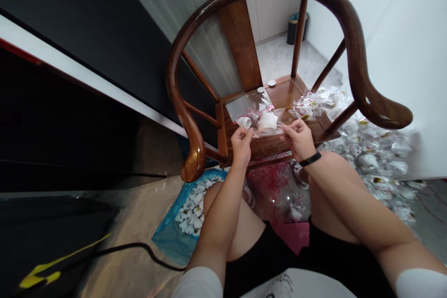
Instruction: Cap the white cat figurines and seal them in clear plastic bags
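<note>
As we look down from the head-worn camera, both hands work above the seat of a dark-brown polished hardwood horseshoe-back armchair [282,95]. Our left hand [240,145] is closed in a pinch, its fingers [241,133] gripping a short white plastic pipe fitting [244,123] at the edge of a clear plastic bag [267,132]. A bulkier white moulded piece [267,121] shows through the film beside it. Our right hand [298,138], with a black wristband [310,159] at the wrist, is also closed, its fingertips [288,128] pinching the bag's opposite side. We cannot tell whether the fitting lies inside the film or has passed its edge.

We judge the step in hand to be work at the bag's edge, with the film stretched between the two pinches. The next move calls for a steady left pinch, as the fitting could slip onto the seat.

Two small white caps [260,89] stand at the back of the seat. Loose white fittings [192,207] lie on a blue plastic sheet [164,228] on the floor to our left, and a heap of bagged white fittings [380,158] covers the floor to our right.
</note>
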### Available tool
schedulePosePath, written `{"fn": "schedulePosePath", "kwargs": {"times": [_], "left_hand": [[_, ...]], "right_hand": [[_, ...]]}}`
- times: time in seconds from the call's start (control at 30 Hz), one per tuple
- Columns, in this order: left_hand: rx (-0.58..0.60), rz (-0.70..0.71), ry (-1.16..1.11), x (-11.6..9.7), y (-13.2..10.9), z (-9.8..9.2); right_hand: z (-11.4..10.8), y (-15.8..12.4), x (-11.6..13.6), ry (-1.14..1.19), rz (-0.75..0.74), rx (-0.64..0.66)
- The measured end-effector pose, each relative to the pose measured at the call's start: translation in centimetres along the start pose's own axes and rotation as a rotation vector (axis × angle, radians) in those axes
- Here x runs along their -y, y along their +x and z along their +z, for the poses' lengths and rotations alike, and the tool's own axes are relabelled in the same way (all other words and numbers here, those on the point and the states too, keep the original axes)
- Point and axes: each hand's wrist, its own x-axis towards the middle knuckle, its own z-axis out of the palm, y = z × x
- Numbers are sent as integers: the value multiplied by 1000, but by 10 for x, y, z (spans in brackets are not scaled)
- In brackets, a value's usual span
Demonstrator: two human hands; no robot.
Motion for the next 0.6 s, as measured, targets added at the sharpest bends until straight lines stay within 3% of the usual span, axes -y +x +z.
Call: {"fn": "schedulePosePath", "kwargs": {"times": [0.37, 0.5, 0.6], "left_hand": [[91, 127, -86, -8, -4, -1], [111, 116, -55, -6, -6, 0], [107, 117, -48, -6, -8, 2]], "right_hand": [[0, -1, 2, -42, -137, 70], [-1, -3, -1, 31, -63, 77], [1, -10, -4, 100, 71, 157]]}}
